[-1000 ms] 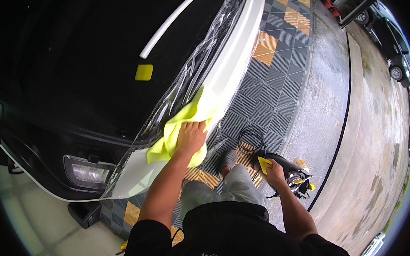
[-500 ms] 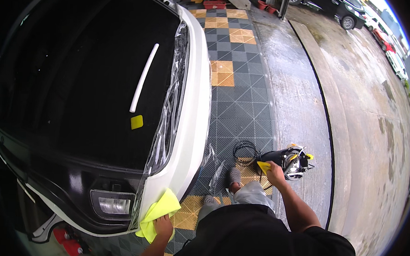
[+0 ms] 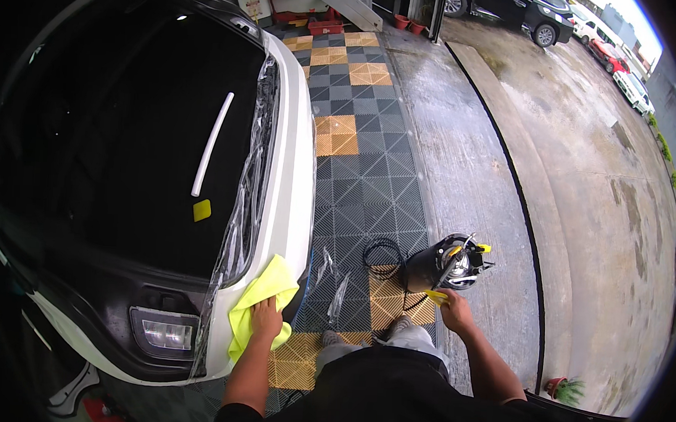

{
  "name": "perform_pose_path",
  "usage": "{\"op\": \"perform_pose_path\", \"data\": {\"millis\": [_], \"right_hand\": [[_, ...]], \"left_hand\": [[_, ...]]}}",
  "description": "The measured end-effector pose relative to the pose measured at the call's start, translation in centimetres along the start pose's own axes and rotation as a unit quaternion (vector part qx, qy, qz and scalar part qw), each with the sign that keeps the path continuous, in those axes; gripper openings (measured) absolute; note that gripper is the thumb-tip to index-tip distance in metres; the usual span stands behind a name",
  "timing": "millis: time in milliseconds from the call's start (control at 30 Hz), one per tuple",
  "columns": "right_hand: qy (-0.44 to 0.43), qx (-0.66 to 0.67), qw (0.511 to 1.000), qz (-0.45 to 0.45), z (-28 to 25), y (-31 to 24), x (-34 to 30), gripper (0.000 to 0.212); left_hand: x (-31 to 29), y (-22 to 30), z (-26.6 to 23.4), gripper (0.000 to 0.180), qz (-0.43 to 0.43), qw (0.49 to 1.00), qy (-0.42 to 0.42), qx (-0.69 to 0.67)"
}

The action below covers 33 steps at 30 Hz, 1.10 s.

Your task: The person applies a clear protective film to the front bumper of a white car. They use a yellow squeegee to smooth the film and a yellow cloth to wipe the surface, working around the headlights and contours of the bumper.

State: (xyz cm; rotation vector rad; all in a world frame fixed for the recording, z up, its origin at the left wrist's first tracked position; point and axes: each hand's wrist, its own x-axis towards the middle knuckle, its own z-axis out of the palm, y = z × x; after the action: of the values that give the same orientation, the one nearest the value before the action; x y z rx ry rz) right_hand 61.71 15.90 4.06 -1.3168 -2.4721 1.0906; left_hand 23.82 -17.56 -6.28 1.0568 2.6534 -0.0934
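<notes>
Yellow-green cloth [image 3: 272, 280] is under the left hand [image 3: 266, 319], on the near corner of the white car panel [image 3: 291, 208]. Long axis runs near-left to far-right; most of it shows left and far of the fingers. Left hand lies on it; can't tell if gripping or just pressing. Left is nearer. Right hand [image 3: 457, 313], well off right, pinches a yellow card [image 3: 435, 296], just beside the black canister [image 3: 423, 270].
</notes>
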Motion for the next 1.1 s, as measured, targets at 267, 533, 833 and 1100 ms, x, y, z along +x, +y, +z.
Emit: {"op": "perform_pose_path", "data": {"millis": [267,533,833,1100], "right_hand": [[0.042,0.01,0.995,0.089,-4.4,10.9,-0.7,0.041],[0.136,0.014,0.973,0.188,-6.8,12.7,3.3,0.043],[0.091,0.013,0.948,0.305,-1.8,1.4,5.8,0.039],[0.111,-0.013,0.865,0.49,-0.6,-4.1,-2.5,0.037]], "left_hand": [[4.7,2.3,-0.7,0.065,-0.03,0.997,-0.041,0.064],[21.9,7.3,-3.9,0.069,-0.019,0.999,-0.031,0.037],[50.0,11.6,-10.0,0.063,0.112,0.992,0.045,0.049],[78.0,5.0,-11.8,0.044,0.142,0.975,0.123,-0.114]]}}
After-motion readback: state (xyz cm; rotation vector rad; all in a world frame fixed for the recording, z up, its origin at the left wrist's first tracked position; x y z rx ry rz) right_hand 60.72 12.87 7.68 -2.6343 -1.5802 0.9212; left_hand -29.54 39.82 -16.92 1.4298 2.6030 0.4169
